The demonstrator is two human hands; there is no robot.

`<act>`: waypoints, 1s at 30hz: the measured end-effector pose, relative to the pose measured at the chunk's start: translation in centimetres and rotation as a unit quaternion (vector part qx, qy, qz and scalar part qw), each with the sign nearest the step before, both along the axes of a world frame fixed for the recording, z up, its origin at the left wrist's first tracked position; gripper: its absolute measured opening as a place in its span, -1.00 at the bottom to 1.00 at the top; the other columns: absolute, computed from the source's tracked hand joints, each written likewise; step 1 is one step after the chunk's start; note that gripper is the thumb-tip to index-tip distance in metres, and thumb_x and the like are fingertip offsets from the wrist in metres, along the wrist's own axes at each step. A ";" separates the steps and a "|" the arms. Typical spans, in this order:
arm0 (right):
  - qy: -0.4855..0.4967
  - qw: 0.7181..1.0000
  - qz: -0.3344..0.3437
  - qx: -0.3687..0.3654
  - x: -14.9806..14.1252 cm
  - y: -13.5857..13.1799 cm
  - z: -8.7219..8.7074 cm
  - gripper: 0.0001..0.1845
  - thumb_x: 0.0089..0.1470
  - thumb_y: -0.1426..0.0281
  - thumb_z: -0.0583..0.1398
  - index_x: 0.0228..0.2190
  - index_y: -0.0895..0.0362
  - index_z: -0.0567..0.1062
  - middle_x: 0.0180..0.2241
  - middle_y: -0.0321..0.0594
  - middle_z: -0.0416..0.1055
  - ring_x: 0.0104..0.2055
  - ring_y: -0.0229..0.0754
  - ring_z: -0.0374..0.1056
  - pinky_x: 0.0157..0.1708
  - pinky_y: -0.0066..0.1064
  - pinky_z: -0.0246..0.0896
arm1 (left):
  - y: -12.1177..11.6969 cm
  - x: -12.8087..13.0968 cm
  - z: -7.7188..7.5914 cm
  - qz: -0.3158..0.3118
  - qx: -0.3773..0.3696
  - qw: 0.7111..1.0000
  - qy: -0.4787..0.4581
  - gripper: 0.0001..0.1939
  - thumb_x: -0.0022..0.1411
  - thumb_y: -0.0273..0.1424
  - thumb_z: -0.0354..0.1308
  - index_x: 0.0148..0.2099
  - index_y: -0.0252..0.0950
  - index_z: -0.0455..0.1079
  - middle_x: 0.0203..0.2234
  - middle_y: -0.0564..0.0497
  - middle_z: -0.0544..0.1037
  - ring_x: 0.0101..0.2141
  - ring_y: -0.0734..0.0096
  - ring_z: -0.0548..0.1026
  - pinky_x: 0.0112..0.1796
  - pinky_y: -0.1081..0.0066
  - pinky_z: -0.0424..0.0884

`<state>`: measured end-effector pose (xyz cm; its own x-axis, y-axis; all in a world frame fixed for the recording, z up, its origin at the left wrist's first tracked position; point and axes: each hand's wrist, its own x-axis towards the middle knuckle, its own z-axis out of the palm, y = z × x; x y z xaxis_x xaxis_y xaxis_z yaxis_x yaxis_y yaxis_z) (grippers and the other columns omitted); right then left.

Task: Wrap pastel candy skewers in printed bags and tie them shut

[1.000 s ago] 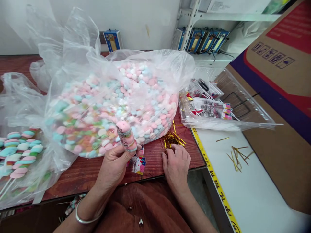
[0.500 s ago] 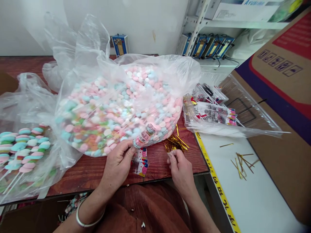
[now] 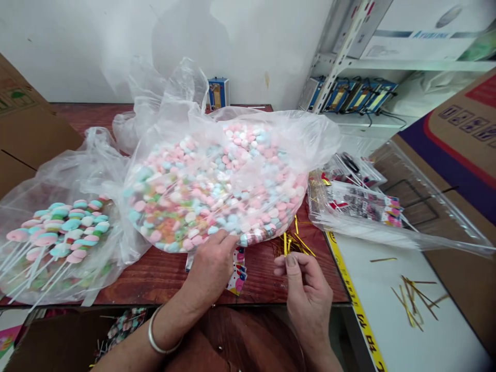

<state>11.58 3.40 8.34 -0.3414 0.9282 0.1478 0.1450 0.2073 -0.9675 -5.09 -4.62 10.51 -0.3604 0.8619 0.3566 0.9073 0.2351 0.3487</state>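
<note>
From the head camera, we see the person's left hand (image 3: 212,268) with its back toward us and its fingers curled around one end of a clear-wrapped roll of pastel marshmallows (image 3: 259,236); the gripped end is hidden from us. The roll lies almost level, just in front of a large translucent plastic bag (image 3: 315,137) filled with pink, white and pale blue sweets, and we cannot tell whether the two touch. A silver bangle (image 3: 152,336) circles the left wrist. We find the right hand (image 3: 310,292) turned thumb-up, pinching a thin gold metallic twist tie (image 3: 285,244) upright between thumb and forefinger, just beside a loose pile of gold ties (image 3: 305,247) on the red-brown wooden table (image 3: 263,284). Near the left hand, partly covered by it, we see small printed plastic sachets with coloured dots (image 3: 237,281). To the left, we note a smaller clear plastic bag (image 3: 58,168) with striped marshmallow skewers (image 3: 75,225) on white sticks. To the right, a clear plastic tray (image 3: 368,235) holds printed packets (image 3: 360,204), and we see more gold ties scattered on a white surface (image 3: 434,341) edged with yellow tape (image 3: 362,318).
</note>
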 end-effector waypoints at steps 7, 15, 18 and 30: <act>-0.109 0.959 -0.066 0.252 2.4 2.5 -1.9 -0.83 0.26 0.38 0.15 -0.31 0.14 0.54 -0.11 -0.04 0.51 -0.02 -0.07 0.42 0.03 -0.23 0.27 | 0.0 -0.1 -0.1 -0.011 -0.002 1.000 0.004 -0.77 0.29 -0.61 0.02 -0.23 -0.30 0.49 -0.43 -0.01 0.45 -0.41 0.30 0.45 -0.38 0.37 0.33; -0.015 0.993 0.111 -0.041 -0.5 -0.9 1.2 -0.75 0.32 0.23 0.10 -0.37 0.09 0.40 -0.58 -0.38 0.36 -0.58 -0.32 0.25 -0.55 -0.52 0.17 | 1.0 1.7 -0.5 -0.051 -0.014 0.999 -0.012 -0.76 0.30 -0.62 -0.03 -0.28 -0.27 0.41 -0.44 0.02 0.46 -0.45 0.33 0.44 -0.43 0.39 0.31; -0.003 0.982 0.145 -0.117 -1.9 -1.2 0.9 -0.66 0.29 0.15 0.10 -0.44 0.10 0.36 -0.62 -0.38 0.33 -0.63 -0.34 0.18 -0.62 -0.53 0.07 | 0.9 2.1 -0.7 -0.046 0.014 0.998 -0.028 -0.81 0.33 -0.57 -0.04 -0.27 -0.27 0.36 -0.48 0.04 0.46 -0.47 0.34 0.45 -0.45 0.40 0.32; -0.013 0.983 0.111 -0.144 -2.5 -1.0 0.5 -0.64 0.23 0.11 0.12 -0.47 0.09 0.34 -0.67 -0.40 0.29 -0.67 -0.33 0.12 -0.66 -0.51 0.02 | 0.9 1.8 -0.5 -0.062 0.087 0.989 -0.099 -0.75 0.34 -0.55 -0.02 -0.11 -0.30 0.48 -0.39 -0.03 0.52 -0.37 0.37 0.48 -0.34 0.42 0.38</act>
<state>9.12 2.41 8.82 -0.5409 0.8322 -0.1224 0.1529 -0.0459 -0.9872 -3.26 -3.70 10.03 -0.3329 0.8359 0.4365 0.8353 0.0465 0.5479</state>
